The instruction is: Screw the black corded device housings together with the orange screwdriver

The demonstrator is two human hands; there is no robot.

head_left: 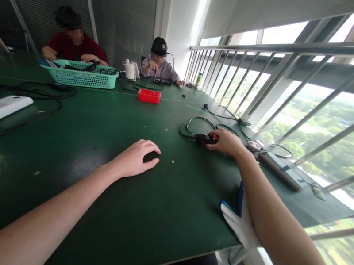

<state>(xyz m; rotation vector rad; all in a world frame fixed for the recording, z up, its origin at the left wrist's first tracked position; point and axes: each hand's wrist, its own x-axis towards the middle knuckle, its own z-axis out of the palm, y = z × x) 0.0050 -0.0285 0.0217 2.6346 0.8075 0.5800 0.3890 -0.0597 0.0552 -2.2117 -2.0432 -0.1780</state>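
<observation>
My left hand (139,157) rests on the green table (138,228), fingers curved and thumb apart, with nothing between them. Further right, my right hand (227,141) has its fingers around a black-and-red corded tool (204,139) lying on the table. Its exact kind is partly hidden by the hand. From the tool's left end a black cable (199,117) loops back over the tabletop. A white glove with blue edges (240,223) lies at the table's front edge, partly covered by my right forearm.
A red plastic tray (149,96) and a turquoise basket (84,77) of dark items stand farther back. A white box (0,108) and black cables are at left. Two people sit across the table. A metal railing (285,50) runs along the right, near a power strip (280,170).
</observation>
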